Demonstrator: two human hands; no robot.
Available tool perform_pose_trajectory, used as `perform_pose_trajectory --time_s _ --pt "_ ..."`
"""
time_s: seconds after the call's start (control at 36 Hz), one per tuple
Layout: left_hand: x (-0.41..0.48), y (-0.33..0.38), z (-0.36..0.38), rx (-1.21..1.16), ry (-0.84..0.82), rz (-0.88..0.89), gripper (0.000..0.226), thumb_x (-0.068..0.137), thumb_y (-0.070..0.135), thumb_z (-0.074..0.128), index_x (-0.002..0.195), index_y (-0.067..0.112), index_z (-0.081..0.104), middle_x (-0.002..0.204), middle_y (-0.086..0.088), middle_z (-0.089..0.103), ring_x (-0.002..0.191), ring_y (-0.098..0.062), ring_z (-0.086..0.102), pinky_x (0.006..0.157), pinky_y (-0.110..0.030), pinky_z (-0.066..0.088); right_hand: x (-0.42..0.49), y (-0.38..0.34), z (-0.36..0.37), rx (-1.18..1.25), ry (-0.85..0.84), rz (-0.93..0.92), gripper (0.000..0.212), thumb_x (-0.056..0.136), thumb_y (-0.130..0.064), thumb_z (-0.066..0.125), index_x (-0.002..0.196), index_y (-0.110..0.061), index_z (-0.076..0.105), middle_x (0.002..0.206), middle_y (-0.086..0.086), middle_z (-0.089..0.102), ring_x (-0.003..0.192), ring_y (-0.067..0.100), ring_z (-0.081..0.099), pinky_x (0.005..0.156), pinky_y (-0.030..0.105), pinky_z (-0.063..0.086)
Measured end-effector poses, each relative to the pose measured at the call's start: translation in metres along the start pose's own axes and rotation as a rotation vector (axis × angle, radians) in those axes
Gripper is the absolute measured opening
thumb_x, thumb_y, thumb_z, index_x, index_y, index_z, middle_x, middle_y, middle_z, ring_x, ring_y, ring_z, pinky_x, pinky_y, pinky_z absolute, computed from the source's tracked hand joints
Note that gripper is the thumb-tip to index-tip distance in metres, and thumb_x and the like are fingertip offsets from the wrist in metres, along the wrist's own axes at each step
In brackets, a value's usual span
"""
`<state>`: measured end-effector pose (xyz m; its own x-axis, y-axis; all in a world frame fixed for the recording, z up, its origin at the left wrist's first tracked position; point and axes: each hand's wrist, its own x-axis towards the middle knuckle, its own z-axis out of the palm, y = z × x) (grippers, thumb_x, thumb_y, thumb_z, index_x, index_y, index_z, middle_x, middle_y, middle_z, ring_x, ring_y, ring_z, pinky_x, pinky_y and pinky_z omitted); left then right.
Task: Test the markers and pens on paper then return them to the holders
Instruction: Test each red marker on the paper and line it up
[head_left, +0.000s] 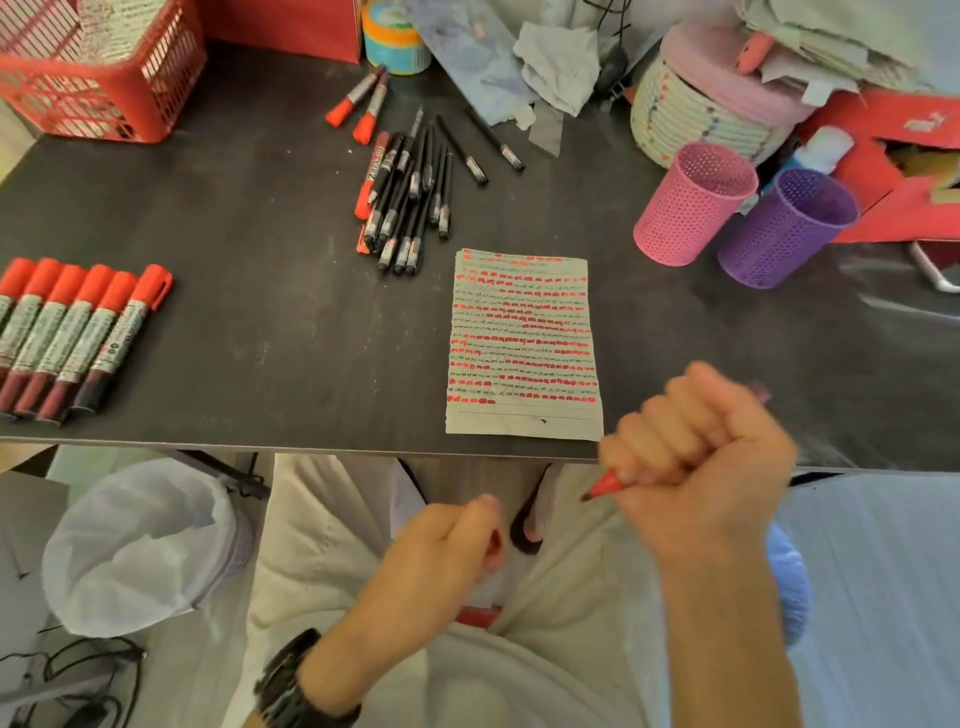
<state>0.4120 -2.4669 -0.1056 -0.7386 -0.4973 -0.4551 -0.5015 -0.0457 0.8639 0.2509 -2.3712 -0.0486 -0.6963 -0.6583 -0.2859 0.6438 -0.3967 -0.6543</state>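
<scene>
Red-capped markers (78, 332) lie in a tidy row on the dark table (260, 312), at nine o'clock from the paper (522, 343), and a loose pile of pens (410, 197) sits at eleven o'clock from it. Down at seven o'clock, below the table edge, the left hand (441, 556) is curled around a small red piece, probably the cap (493, 545), over pale trousers. The sheet is almost filled with red and black strokes, with only its bottom lines bare and its lower edge near the table rim, so a test stroke there could run off onto the tabletop or push the paper over the edge. At five o'clock the right hand (696, 441) is clenched in a fist around an uncapped marker (605, 486), its bare tip aimed toward the lap. A careless recapping could miss the cap and ink fingers or cloth. At two o'clock stand the pink holder (691, 208) and purple holder (784, 228), both light mesh, and I judge a hard drop could tip one.
</scene>
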Motion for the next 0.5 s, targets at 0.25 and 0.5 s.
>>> perform_pose_trajectory --time_s 0.25,0.5 --pt "0.018 0.015 -0.048 -0.146 0.23 0.338 0.048 0.092 0.064 0.039 0.061 0.028 0.043 0.056 0.001 0.049 0.054 -0.011 0.042 0.055 -0.018 0.037 0.029 -0.013 -0.003 0.025 0.016 0.018 0.053 0.096 -0.059 0.048 0.066 -0.019 0.063 0.076 0.0 0.063 0.075 0.016 0.064 0.077 0.029 0.055" --pt "0.076 0.023 -0.044 0.59 0.346 0.527 0.045 0.077 0.062 0.064 0.109 0.033 0.052 0.091 0.031 0.047 0.094 0.005 0.044 0.079 -0.009 0.035 0.045 0.018 -0.001 -0.435 0.094 0.018 0.064 0.08 -0.075 0.048 0.094 -0.02 0.079 0.092 0.018 0.076 0.064 0.022 0.069 0.056 0.03 0.057"
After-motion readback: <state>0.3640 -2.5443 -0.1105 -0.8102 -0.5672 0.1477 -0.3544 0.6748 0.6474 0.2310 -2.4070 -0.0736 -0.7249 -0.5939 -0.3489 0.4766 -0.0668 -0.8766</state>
